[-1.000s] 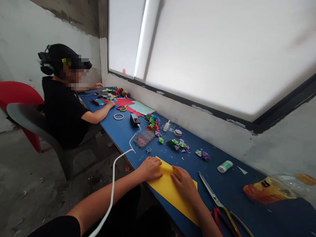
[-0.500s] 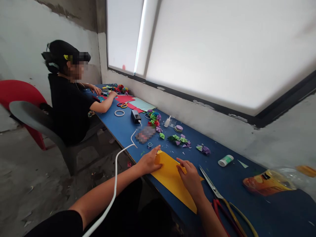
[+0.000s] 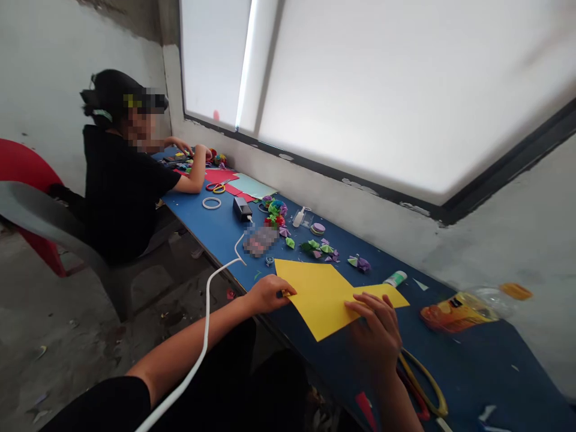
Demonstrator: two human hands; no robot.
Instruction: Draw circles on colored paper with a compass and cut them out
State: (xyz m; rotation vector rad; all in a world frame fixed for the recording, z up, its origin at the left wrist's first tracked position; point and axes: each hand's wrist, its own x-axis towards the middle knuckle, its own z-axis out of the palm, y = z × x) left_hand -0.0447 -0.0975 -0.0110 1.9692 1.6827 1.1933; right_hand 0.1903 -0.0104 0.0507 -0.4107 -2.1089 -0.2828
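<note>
A yellow paper sheet [image 3: 321,294] lies partly unfolded on the blue table [image 3: 225,234] in front of me. My left hand [image 3: 269,293] pinches the sheet's left edge with closed fingers. My right hand [image 3: 377,329] grips the sheet's right part, fingers curled over it. Scissors with red and yellow handles [image 3: 423,384] lie just under and right of my right hand.
A glue bottle [image 3: 395,278] and folded green and purple paper pieces [image 3: 321,249] lie beyond the sheet. A white cable [image 3: 204,318] hangs off the table's edge. An orange plastic bag [image 3: 454,312] lies at right. Another person [image 3: 121,180] sits at the far left end.
The sheet lay folded flat under both hands; it is now opened out and lifted, with my right hand moved right and my left hand at its left edge.
</note>
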